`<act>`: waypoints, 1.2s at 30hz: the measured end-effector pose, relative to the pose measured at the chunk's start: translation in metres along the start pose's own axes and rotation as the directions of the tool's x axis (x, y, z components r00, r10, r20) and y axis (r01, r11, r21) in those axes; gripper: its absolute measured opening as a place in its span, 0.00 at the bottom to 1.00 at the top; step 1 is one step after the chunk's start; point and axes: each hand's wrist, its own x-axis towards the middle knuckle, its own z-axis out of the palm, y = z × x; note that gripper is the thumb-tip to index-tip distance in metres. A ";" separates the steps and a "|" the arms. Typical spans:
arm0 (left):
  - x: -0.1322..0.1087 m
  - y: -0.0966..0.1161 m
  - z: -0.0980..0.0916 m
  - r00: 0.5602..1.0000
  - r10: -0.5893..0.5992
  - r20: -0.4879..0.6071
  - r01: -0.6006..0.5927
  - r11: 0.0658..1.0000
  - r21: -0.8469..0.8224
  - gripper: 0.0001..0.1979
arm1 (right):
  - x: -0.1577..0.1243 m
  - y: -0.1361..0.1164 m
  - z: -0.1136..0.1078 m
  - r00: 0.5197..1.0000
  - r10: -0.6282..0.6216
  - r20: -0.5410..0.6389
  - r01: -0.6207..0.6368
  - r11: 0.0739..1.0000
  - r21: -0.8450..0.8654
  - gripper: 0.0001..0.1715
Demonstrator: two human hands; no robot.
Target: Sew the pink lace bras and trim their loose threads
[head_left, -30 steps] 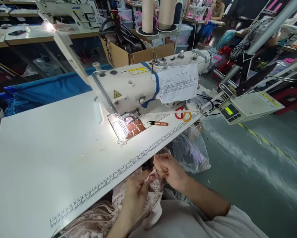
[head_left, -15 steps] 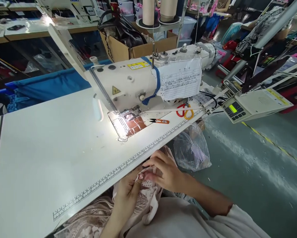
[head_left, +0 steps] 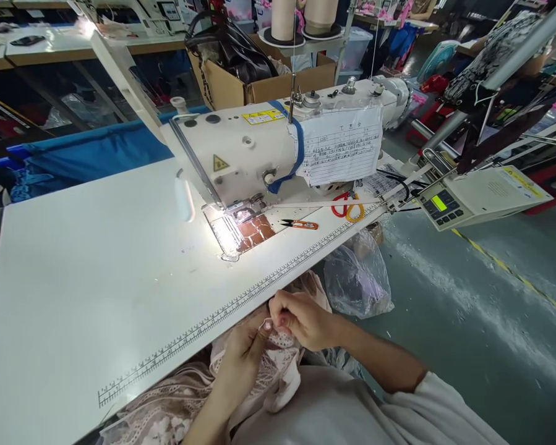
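Observation:
Pale pink lace fabric (head_left: 278, 361) lies bunched over my lap, below the front edge of the sewing table. My left hand (head_left: 245, 346) pinches its upper edge between thumb and fingers. Close beside it, my right hand (head_left: 303, 318) has its fingers curled together at the same edge; the fingertips partly hide what they grip. More lace (head_left: 175, 402) hangs down to the left under the table edge. Beyond both hands stands a white sewing machine (head_left: 245, 148), its needle area lit. Orange thread snips (head_left: 300, 224) lie on the tabletop beside the machine.
A ruler strip (head_left: 222, 319) runs along the front edge of the white table (head_left: 96, 278). Red-and-yellow-handled scissors (head_left: 347, 207) lie near the control box (head_left: 482, 194). A clear plastic bag (head_left: 359, 278) hangs below the table at right. Behind the machine stands a cardboard box (head_left: 226, 83).
My right hand's fingers have curled in and closed near the left thumb, where they were more spread before. The left hand keeps its pinch on the lace. The view has shifted slightly.

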 end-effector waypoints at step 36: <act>0.022 0.010 -0.002 0.995 0.040 0.093 -0.023 0.984 -0.179 0.13 | -0.039 -0.001 -0.022 0.993 -0.034 -0.113 -0.065 0.642 -0.764 0.24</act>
